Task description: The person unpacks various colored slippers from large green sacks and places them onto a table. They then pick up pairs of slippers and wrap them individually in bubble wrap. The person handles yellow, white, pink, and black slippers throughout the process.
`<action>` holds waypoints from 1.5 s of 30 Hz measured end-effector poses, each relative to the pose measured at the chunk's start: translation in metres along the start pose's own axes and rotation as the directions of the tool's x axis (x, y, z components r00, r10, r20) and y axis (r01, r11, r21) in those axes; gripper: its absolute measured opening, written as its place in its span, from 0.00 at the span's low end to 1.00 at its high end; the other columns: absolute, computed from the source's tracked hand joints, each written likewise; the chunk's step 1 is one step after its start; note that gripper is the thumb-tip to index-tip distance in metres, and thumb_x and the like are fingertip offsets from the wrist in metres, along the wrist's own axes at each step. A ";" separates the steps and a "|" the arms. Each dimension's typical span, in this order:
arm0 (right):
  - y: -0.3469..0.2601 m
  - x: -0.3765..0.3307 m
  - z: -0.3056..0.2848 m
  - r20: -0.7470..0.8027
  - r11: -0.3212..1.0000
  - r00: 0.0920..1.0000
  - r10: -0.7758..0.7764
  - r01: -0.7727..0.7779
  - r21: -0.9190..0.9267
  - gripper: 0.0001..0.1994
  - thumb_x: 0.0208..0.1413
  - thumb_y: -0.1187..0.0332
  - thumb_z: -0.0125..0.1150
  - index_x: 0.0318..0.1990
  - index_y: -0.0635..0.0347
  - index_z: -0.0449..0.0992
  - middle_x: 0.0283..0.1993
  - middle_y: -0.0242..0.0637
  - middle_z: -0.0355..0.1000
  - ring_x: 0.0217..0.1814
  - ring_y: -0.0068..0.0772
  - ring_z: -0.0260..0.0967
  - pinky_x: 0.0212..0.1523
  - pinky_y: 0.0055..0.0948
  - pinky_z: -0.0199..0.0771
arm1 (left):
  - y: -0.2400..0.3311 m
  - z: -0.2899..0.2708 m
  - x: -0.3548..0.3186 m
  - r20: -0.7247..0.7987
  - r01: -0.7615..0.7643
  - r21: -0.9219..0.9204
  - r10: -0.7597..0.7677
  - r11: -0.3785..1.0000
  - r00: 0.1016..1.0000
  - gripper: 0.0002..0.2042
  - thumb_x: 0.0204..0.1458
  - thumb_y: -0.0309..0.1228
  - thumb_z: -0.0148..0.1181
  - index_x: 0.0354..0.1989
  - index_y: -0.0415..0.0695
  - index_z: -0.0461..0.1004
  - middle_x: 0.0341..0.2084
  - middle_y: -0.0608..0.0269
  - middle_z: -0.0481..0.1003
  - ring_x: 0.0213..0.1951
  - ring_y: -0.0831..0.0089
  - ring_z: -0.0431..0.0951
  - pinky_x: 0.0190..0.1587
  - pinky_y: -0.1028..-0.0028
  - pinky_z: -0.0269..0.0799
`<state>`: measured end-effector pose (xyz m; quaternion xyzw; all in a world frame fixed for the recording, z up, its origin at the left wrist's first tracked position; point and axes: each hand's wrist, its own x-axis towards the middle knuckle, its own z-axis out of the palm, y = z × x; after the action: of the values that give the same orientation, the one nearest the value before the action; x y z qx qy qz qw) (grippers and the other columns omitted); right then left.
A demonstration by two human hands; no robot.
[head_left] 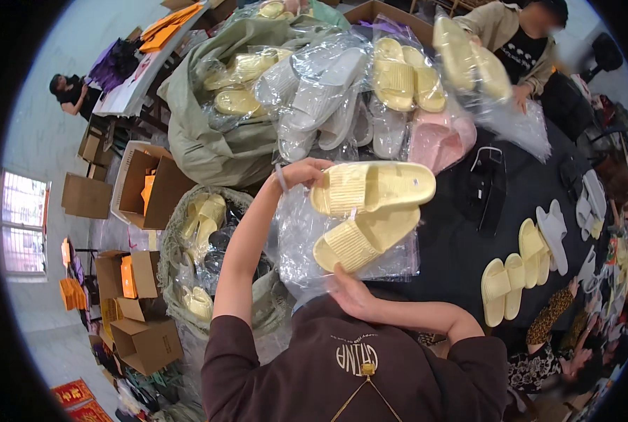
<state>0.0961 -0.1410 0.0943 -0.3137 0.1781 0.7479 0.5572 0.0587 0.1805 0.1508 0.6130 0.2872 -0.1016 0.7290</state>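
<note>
A pair of pale yellow slippers is held over the table in front of me, soles down and toes to the left. My left hand (303, 172) grips the toe end of the upper slipper (374, 188). At the lower slipper (367, 239), my right hand (350, 292) pinches the toe edge, thumb on top; its other fingers are partly hidden. The slippers' heels lie close together at the right. Under them is a stack of clear plastic bags (293, 243) on the black-covered table (444, 232).
Bagged grey slippers (328, 88), yellow ones (395, 74) and a pink pair (440, 137) are heaped beyond my hands. An open sack (177, 281) with slippers stands at my left. Loose yellow slippers (497, 288) lie right. Across the table, a person (525, 49) handles a bagged yellow pair.
</note>
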 end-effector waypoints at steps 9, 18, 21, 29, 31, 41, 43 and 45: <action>-0.091 -0.034 0.002 0.066 0.505 0.946 -0.316 0.227 -0.833 0.12 0.57 0.69 0.53 0.44 0.67 0.69 0.39 0.42 0.72 0.37 0.30 0.71 0.39 0.27 0.72 | -0.088 0.009 0.004 -0.573 0.053 0.784 0.689 0.618 0.443 0.23 0.41 0.32 0.61 0.49 0.42 0.69 0.44 0.51 0.72 0.47 0.57 0.71 0.51 0.65 0.65; -0.207 0.024 -0.085 0.063 0.192 0.718 -0.693 0.269 -0.944 0.16 0.59 0.61 0.49 0.44 0.68 0.72 0.40 0.41 0.74 0.40 0.28 0.71 0.39 0.26 0.70 | -0.186 0.039 -0.056 -0.956 0.105 0.020 -0.012 0.994 0.294 0.30 0.54 0.55 0.43 0.35 0.34 0.74 0.30 0.47 0.76 0.38 0.57 0.75 0.42 0.66 0.66; -0.209 0.051 -0.060 0.005 0.499 0.857 -0.516 0.306 -0.811 0.24 0.60 0.52 0.47 0.47 0.68 0.69 0.39 0.40 0.74 0.37 0.24 0.71 0.36 0.21 0.69 | -0.171 0.041 -0.053 -0.962 0.111 0.145 0.114 0.983 0.250 0.24 0.54 0.50 0.50 0.36 0.35 0.75 0.26 0.56 0.76 0.31 0.70 0.75 0.37 0.72 0.68; -0.210 0.069 -0.006 0.109 0.302 0.688 -0.717 0.449 -0.841 0.13 0.55 0.61 0.58 0.37 0.64 0.73 0.20 0.27 0.65 0.17 0.15 0.61 0.17 0.15 0.59 | -0.158 0.039 -0.050 -0.985 -0.071 0.018 0.029 0.997 0.169 0.17 0.53 0.43 0.55 0.26 0.39 0.74 0.14 0.65 0.69 0.17 0.78 0.68 0.25 0.74 0.66; -0.203 0.048 0.011 0.095 0.249 0.599 -0.795 0.465 -0.850 0.12 0.56 0.63 0.56 0.35 0.64 0.74 0.16 0.26 0.63 0.12 0.13 0.56 0.13 0.15 0.54 | -0.176 0.031 -0.041 -0.978 0.001 0.192 0.192 0.981 0.083 0.17 0.54 0.42 0.54 0.25 0.39 0.73 0.12 0.67 0.67 0.16 0.80 0.67 0.21 0.75 0.63; -0.217 0.040 -0.062 0.389 -0.038 0.650 -0.652 0.484 -0.874 0.12 0.57 0.65 0.51 0.45 0.61 0.73 0.48 0.39 0.71 0.44 0.30 0.68 0.45 0.31 0.68 | -0.221 0.021 -0.028 -0.981 -0.335 0.009 0.073 0.942 0.180 0.16 0.58 0.39 0.46 0.46 0.38 0.67 0.25 0.65 0.72 0.25 0.79 0.70 0.28 0.79 0.66; -0.220 0.039 -0.075 0.702 -0.700 0.562 -0.438 0.277 -0.659 0.13 0.54 0.66 0.53 0.46 0.58 0.73 0.51 0.37 0.70 0.51 0.37 0.66 0.53 0.36 0.64 | -0.209 0.061 -0.051 -0.993 -0.129 0.084 0.094 0.988 0.070 0.16 0.57 0.38 0.47 0.43 0.36 0.69 0.30 0.58 0.75 0.32 0.71 0.74 0.35 0.73 0.69; -0.217 0.038 -0.060 0.689 -0.789 0.666 -0.285 0.245 -0.563 0.19 0.50 0.63 0.56 0.51 0.55 0.70 0.56 0.37 0.66 0.61 0.42 0.57 0.61 0.39 0.54 | -0.216 0.099 -0.070 -0.994 0.040 0.088 0.085 0.995 0.071 0.15 0.55 0.37 0.50 0.39 0.36 0.71 0.33 0.50 0.74 0.37 0.61 0.74 0.41 0.67 0.68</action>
<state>0.3104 -0.0821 0.0427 -0.6585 -0.7019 0.1634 0.2167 -0.0774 0.0227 0.0163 0.5549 0.6924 0.3416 0.3099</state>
